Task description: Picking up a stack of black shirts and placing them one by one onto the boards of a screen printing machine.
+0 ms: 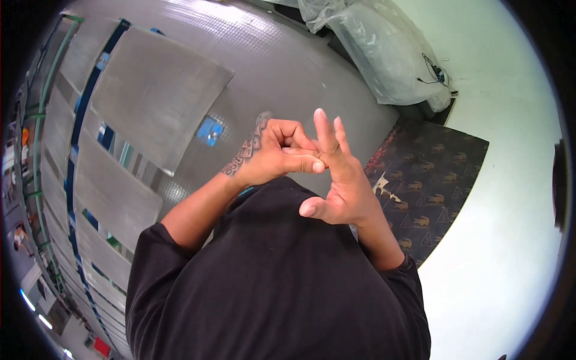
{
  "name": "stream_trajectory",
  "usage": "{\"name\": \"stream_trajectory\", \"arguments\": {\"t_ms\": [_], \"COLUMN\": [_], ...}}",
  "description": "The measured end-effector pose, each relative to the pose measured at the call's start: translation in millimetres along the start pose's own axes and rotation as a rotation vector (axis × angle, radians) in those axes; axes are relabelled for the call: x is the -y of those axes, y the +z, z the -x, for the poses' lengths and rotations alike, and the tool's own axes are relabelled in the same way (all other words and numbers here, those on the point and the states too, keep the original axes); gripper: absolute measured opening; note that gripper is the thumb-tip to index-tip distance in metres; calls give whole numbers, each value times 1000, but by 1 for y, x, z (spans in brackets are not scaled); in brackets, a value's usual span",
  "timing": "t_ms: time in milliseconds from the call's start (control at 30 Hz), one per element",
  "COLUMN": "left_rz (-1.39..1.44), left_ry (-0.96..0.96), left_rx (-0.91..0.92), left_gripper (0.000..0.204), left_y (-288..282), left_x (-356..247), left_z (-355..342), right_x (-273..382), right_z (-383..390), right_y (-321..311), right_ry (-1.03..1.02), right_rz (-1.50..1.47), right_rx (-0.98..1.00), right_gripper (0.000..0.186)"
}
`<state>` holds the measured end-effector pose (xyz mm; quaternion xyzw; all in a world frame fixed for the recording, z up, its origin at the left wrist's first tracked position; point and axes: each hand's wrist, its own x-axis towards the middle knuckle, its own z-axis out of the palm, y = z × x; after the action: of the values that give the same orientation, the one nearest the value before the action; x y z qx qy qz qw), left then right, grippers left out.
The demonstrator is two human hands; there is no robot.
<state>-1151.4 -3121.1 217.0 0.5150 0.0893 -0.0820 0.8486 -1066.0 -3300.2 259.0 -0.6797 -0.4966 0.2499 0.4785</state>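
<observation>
Mid-frame, my curled left hand (275,155) pinches my right hand (347,180) by a finger; that hand's thumb and two fingers spread open.

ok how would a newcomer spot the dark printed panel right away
Find the white wall filling the view's right side. Beside it, below the clear plastic sheeting and just right of the right hand, is the dark printed panel. Unlike that plain sheeting, it carries repeated gold motifs and a ragged pale patch on its left.
</observation>
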Motion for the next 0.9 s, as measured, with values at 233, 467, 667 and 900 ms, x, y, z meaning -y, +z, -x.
{"name": "stream_trajectory", "arguments": {"t_ms": [233,467,667,900], "left_rz": [-152,-77,30,44], "left_ry": [81,-17,2,97], "left_rx": [-50,205,209,-90], "left_gripper": [20,28,36,18], "left_y": [-42,-81,-113,-174], "left_x": [-78,-118,-121,-155], "left_z": [-70,-134,-199,-278], "right_x": [-25,-45,-95,-175], "right_z": [-85,-149,-201,-272], "right_y": [-36,-81,-128,-207], "right_ry": [127,119,178,99], "right_rz": [-220,-510,-563,-589], "right_rx": [-74,-174,-159,-143], "right_gripper": [122,125,118,102]}}
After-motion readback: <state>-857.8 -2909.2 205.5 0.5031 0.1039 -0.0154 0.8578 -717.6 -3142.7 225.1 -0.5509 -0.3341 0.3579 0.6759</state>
